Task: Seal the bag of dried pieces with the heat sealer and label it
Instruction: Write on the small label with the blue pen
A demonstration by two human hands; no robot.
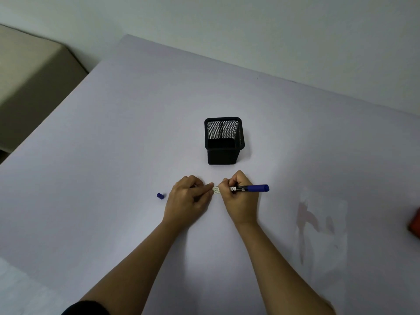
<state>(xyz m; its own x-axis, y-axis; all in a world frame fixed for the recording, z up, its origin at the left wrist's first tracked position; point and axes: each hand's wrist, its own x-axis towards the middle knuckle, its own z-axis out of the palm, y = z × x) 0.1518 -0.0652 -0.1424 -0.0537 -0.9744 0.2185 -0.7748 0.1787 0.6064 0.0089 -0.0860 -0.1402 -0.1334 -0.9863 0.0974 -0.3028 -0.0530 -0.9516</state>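
Left hand: we see our left hand (188,196) resting on the table (113,133), fingers curled, thumb and fingertip pinching the left end of the label (216,190).
Right hand: our right hand (238,198) is closed in a writing grip round the marker (252,188), its tip end down at the label, hidden by the fingers.
Label: one small white strip, flat on the table between the two hands. It carries a few printed lines, too small for us to read.
Marker: one, with a dark barrel and a blue rear end pointing right. We cannot read the white print on the barrel.
Cap: one blue cap (160,196) lies on the table just left of our left hand, apart from it.
Pen holder: one black mesh pen holder (223,142), square and upright, stands beyond the hands.
Bag: one clear bag (322,226) with reddish dried pieces lies flat to the right of our right forearm.
Red object: one red object (414,221) is cut off by the right edge, so we cannot tell what it is.
Sleeve: a dark sleeve (86,309) shows on our left arm.
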